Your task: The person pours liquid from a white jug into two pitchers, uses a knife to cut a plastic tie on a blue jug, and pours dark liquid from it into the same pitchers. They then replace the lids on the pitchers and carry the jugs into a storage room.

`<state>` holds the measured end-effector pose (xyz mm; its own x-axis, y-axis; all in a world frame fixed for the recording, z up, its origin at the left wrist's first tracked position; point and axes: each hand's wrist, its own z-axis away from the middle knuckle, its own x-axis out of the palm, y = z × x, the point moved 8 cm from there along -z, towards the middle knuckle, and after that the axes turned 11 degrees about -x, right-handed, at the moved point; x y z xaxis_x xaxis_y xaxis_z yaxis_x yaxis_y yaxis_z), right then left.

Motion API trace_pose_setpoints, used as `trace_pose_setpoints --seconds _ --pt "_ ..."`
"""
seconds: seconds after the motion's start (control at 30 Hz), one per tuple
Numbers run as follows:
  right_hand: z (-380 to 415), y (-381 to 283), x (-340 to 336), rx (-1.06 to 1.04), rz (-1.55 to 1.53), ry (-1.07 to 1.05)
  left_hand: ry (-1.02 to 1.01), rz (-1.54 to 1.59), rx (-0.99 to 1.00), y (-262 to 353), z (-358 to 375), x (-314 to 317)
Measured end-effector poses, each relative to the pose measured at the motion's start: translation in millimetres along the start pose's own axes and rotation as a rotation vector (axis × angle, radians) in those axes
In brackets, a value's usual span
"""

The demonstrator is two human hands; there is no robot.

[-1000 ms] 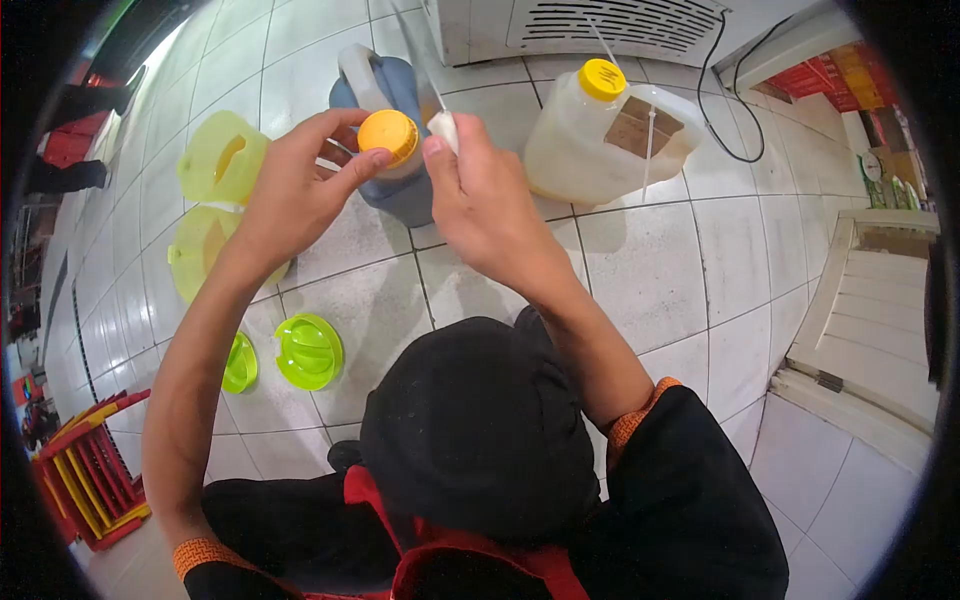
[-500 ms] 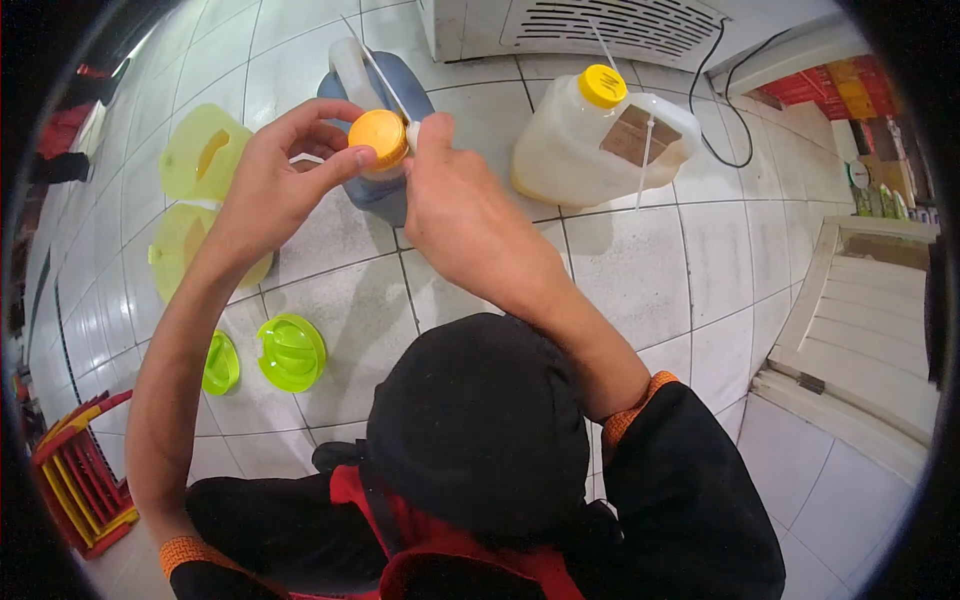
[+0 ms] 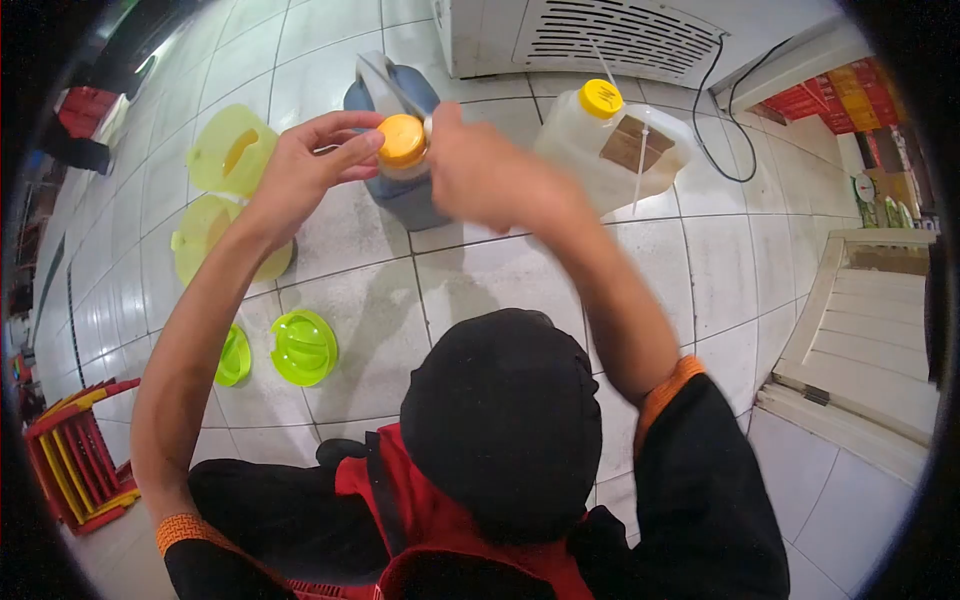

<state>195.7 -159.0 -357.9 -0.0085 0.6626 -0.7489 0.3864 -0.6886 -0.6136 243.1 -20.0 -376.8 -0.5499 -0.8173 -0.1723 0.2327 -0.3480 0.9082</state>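
Observation:
My left hand (image 3: 325,160) pinches the side of an orange screw cap (image 3: 402,140) with thumb and fingers. The cap sits on the neck of a jerrycan (image 3: 410,205) of dark liquid, upright on the floor with its pale handle behind the cap. On the cap's other side is my right hand (image 3: 485,170), blurred and closed, at the end of a thin white strip (image 3: 398,90) that slants up to the left. What the fingers grip is mostly hidden. To the right stands a translucent jerrycan (image 3: 570,135) with a yellow cap (image 3: 601,99) and a thin white tie (image 3: 641,165).
Two yellow-green translucent jugs (image 3: 215,150) stand at the left, with two bright green lids (image 3: 305,347) nearer on the tiles. A white vented appliance (image 3: 620,30) and its black cable (image 3: 705,125) are behind. A red and yellow rack (image 3: 85,455) stands at lower left.
The view has shifted, so things sit further right. My right hand has moved right and blurred beside the cap; the white strip lies lower. My left hand stays at the orange cap.

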Motion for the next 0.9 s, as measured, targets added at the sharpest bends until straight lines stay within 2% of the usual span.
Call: trace_pose_setpoints --seconds 0.07,0.1,0.2,0.23,0.3,0.37,0.43,0.77,0.9 --pt "-12 4 -5 0.220 -0.021 -0.442 -0.009 0.103 -0.039 -6 -1 1" --pt "-12 2 -5 0.203 -0.020 -0.439 0.006 0.099 -0.031 -7 -2 0" --pt "5 18 14 0.350 -0.222 -0.297 0.030 0.238 -0.161 -19 -1 3" --pt "11 24 24 0.338 -0.224 -0.300 0.043 0.238 -0.159 -18 -2 0" --pt "22 31 25 0.307 -0.652 -0.007 -0.034 0.200 -0.211 -22 -6 5" --pt "26 38 25 0.358 -0.695 0.054 -0.061 0.183 -0.223 -19 -9 5" --pt "29 41 24 0.330 -0.867 0.131 -0.099 0.168 -0.243 -18 -8 7" --pt "31 22 12 0.336 -0.613 0.077 -0.119 0.132 -0.318 -14 -13 4" --pt "28 26 13 0.147 -0.386 0.221 -0.102 0.104 -0.311 -12 -14 3"
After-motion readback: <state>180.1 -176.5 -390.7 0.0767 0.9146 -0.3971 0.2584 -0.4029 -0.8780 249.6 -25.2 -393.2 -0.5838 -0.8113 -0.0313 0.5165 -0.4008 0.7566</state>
